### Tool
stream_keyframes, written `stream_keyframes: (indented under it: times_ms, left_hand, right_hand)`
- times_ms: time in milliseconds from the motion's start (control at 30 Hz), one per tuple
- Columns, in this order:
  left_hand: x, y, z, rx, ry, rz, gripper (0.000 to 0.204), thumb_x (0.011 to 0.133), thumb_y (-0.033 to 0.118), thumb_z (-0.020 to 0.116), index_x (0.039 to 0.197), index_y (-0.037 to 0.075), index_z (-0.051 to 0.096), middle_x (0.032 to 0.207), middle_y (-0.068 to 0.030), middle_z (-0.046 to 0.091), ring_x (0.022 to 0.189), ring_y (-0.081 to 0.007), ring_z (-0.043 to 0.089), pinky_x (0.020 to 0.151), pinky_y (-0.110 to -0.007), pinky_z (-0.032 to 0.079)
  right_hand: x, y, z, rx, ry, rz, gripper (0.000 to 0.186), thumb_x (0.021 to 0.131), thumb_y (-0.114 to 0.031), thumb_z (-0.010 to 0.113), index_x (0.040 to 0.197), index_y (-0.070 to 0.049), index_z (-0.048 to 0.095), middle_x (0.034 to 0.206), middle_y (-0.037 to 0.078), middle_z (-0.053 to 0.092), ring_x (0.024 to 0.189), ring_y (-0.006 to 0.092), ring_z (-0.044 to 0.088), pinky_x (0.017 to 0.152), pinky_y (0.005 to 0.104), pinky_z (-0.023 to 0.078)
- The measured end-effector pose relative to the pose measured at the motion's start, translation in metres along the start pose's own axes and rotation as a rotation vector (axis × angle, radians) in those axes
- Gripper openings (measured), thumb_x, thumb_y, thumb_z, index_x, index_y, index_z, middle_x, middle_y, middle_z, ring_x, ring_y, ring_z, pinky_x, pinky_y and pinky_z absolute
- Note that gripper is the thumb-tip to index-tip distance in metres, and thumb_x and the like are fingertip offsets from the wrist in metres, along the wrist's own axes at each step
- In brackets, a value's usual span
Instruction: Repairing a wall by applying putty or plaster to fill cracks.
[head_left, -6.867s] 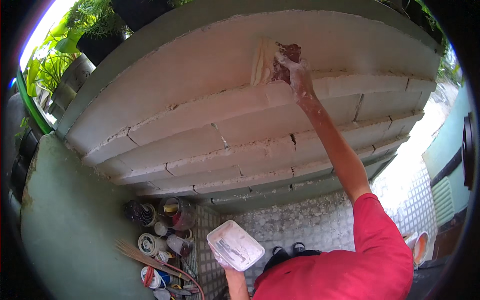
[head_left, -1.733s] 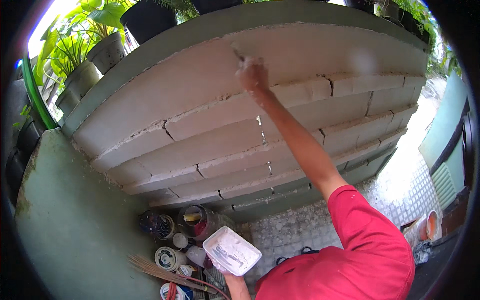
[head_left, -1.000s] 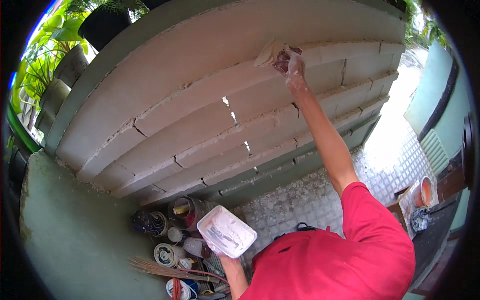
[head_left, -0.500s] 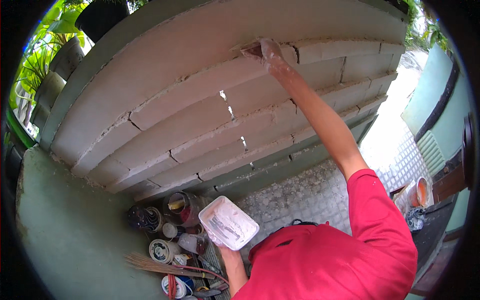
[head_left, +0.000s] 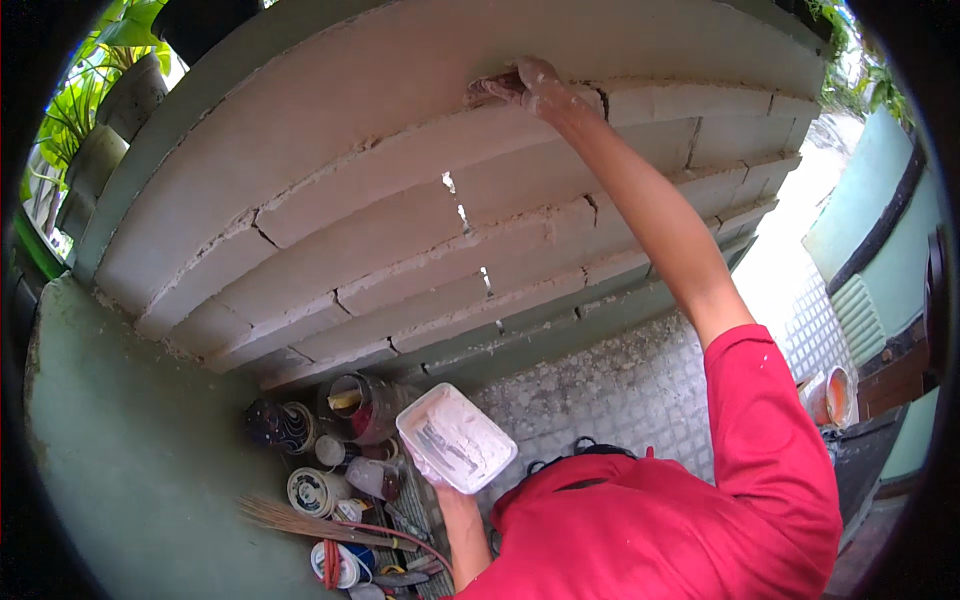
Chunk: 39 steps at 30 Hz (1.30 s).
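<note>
My right hand (head_left: pixel 535 90), dusted white, grips a dark reddish-brown spreader (head_left: pixel 495 88) against the pale, plaster-coated wall (head_left: pixel 340 110), just above the top ledge (head_left: pixel 660 98) of a stepped row of cracked blocks. Its blade is hard to make out behind my fingers. Low in the middle of the view my left hand (head_left: pixel 433 470) is closed round a white rectangular plastic tray (head_left: pixel 420 435) smeared with pale pinkish-white paste; most of those fingers are hidden under it.
Potted plants (head_left: pixel 125 100) stand along the upper left beside a green side wall (head_left: pixel 150 430). Buckets, tins and containers (head_left: pixel 312 492) crowd the lower left with a twig broom (head_left: pixel 290 520). A grid-patterned floor (head_left: pixel 590 400) lies below; at right sit an orange-lined bucket (head_left: pixel 838 398) and dark objects (head_left: pixel 865 470).
Over the last second my right hand and the spreader have moved leftward and slightly up along the wall, the blade turning partly out of view. My left hand holds the tray about as before.
</note>
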<state>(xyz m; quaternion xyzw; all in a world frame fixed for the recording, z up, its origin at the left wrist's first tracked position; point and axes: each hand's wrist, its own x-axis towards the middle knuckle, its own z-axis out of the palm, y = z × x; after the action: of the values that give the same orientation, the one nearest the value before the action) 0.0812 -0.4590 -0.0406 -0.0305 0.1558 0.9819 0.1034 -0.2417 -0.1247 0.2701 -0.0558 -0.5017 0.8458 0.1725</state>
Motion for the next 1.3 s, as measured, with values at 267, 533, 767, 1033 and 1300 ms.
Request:
stream_keyframes:
  times_ms: [267,533,767,1033,1300]
  left_hand:
    - [-0.022,-0.004,-0.005,-0.003,-0.031,0.089,0.071,0.081,0.053,0.052,0.137,0.012,0.035,0.135,-0.0129,0.044,0.115,-0.0344,0.050,0.093,-0.052,0.044]
    - [-0.049,-0.004,-0.005,-0.011,-0.076,0.140,0.072,0.081,0.054,0.052,0.138,0.013,0.034,0.136,-0.0113,0.042,0.118,-0.0333,0.048,0.096,-0.050,0.042]
    - [-0.057,-0.007,-0.020,0.068,-0.013,0.164,0.083,0.074,0.061,0.057,0.138,0.013,0.032,0.136,-0.0113,0.042,0.118,-0.0329,0.048,0.097,-0.050,0.042]
    - [-0.046,-0.009,-0.030,0.020,-0.022,0.121,0.071,0.082,0.056,0.049,0.137,0.014,0.035,0.135,-0.0117,0.043,0.115,-0.0344,0.050,0.094,-0.053,0.043]
    - [-0.037,-0.003,-0.045,0.034,-0.120,0.170,0.067,0.085,0.056,0.044,0.138,0.017,0.034,0.139,-0.0088,0.039,0.122,-0.0340,0.043,0.099,-0.055,0.036]
  right_hand:
    - [0.018,-0.015,-0.007,0.220,-0.228,0.004,0.025,0.093,-0.013,0.041,0.104,0.007,0.052,0.093,0.020,0.061,0.083,0.0294,0.063,0.070,0.0377,0.060]
    - [0.037,-0.056,0.031,0.288,-0.107,-0.152,0.028,0.092,-0.012,0.039,0.104,0.010,0.050,0.093,0.022,0.061,0.078,0.0304,0.064,0.073,0.0409,0.059]
    - [-0.010,-0.091,0.036,-0.213,-0.073,-0.283,0.027,0.089,-0.012,0.042,0.103,0.008,0.054,0.093,0.018,0.063,0.078,0.0269,0.064,0.073,0.0360,0.058]
    - [-0.025,-0.023,-0.037,-0.115,-0.089,-0.051,0.025,0.088,-0.007,0.037,0.098,0.012,0.050,0.095,0.021,0.059,0.077,0.0307,0.064,0.068,0.0371,0.060]
    - [0.047,-0.049,-0.012,-0.459,-0.286,-0.493,0.022,0.088,-0.002,0.037,0.101,0.011,0.050,0.095,0.019,0.059,0.080,0.0301,0.063,0.066,0.0339,0.061]
